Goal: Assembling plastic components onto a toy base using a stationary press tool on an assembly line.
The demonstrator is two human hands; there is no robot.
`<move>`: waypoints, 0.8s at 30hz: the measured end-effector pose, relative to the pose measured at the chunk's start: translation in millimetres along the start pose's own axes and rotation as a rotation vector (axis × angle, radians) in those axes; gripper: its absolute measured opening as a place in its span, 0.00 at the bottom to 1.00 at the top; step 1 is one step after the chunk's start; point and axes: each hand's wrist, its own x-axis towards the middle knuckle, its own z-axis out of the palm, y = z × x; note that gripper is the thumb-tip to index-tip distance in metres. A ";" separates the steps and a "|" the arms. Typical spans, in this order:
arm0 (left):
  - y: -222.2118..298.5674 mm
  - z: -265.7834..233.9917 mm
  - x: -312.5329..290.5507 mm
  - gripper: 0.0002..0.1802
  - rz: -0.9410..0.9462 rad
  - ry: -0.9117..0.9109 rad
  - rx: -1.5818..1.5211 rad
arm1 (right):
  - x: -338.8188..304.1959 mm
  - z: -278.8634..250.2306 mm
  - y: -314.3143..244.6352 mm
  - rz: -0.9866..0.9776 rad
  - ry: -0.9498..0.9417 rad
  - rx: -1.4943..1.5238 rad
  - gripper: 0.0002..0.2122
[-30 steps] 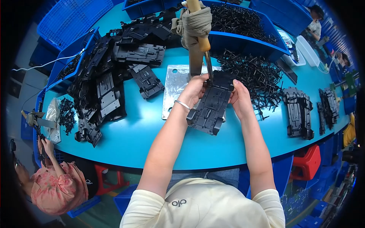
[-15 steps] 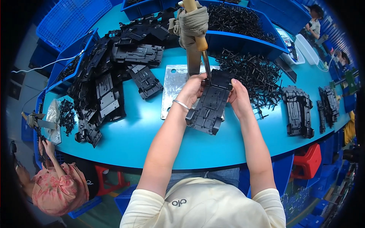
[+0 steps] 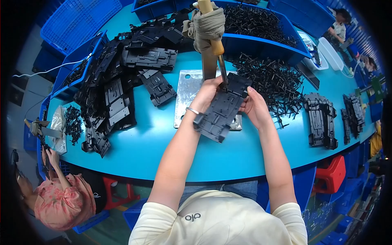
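Note:
A black plastic chassis plate (image 3: 220, 111), like a toy car's underside, is tilted between my hands. My left hand (image 3: 209, 93) is closed on its upper left edge, with some fingers hidden beneath. My right hand (image 3: 256, 107) grips the upper right edge, the thumb near the corner. A tool with a wooden handle (image 3: 217, 47) is bound by grey cloth (image 3: 208, 25) to an upright post; its dark metal shaft (image 3: 222, 69) points down at the plate's upper end. Whether the tip touches the plate is hard to tell. Under my hands lies a silvery metal plate (image 3: 184, 87).
Piled black chassis plates (image 3: 110, 87) cover the left. Small black stick-like parts (image 3: 271, 79) heap at right, below a blue bin (image 3: 261, 47). Stacked chassis (image 3: 320, 120) lie far right. A co-worker in a pink patterned top (image 3: 61, 204) works at left. A red stool (image 3: 330, 174) stands below the table.
The chassis plate has turned a little clockwise, its lower end swinging left toward my left wrist. My right hand has shifted slightly with it, and both hands keep their hold.

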 end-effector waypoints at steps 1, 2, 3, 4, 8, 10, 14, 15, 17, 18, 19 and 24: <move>0.2 -1.0 0.9 0.15 0.016 -0.046 -0.043 | -0.3 -0.2 -0.8 0.011 -0.065 0.044 0.10; 0.2 -1.5 0.9 0.15 0.016 -0.047 -0.041 | 0.4 -1.5 0.5 0.010 -0.065 0.045 0.10; 0.3 -2.0 0.6 0.17 0.001 -0.069 -0.061 | 1.8 -3.7 3.3 -0.002 -0.079 0.063 0.11; 0.2 -2.1 0.3 0.18 -0.015 -0.091 -0.082 | 2.5 -5.0 4.8 -0.013 -0.092 0.080 0.11; 1.6 -5.3 2.9 0.18 -0.027 -0.132 -0.032 | 4.1 -5.6 6.0 -0.040 -0.071 0.101 0.12; 3.4 -5.3 1.1 0.17 -0.028 -0.143 -0.041 | 4.6 -5.5 8.1 -0.063 -0.088 0.114 0.12; 4.5 -4.9 -0.7 0.16 -0.033 -0.131 -0.053 | 6.3 -5.2 10.0 -0.066 -0.099 0.120 0.12; 4.1 -5.0 0.4 0.16 -0.040 -0.120 -0.036 | 7.3 -6.5 11.0 -0.059 -0.098 0.131 0.12; 6.5 -4.4 -1.8 0.16 -0.048 -0.110 -0.018 | 7.4 -5.5 11.7 -0.052 -0.097 0.143 0.12; 8.6 -3.9 -4.0 0.15 -0.060 -0.101 -0.048 | 6.9 -3.3 11.3 -0.060 -0.101 0.146 0.12; 10.0 -2.5 -5.6 0.15 -0.073 -0.094 -0.078 | 6.2 -2.9 11.1 -0.067 -0.103 0.148 0.12; 11.9 -0.5 -7.5 0.15 -0.097 -0.081 -0.061 | 6.3 -3.9 11.0 -0.065 -0.101 0.158 0.12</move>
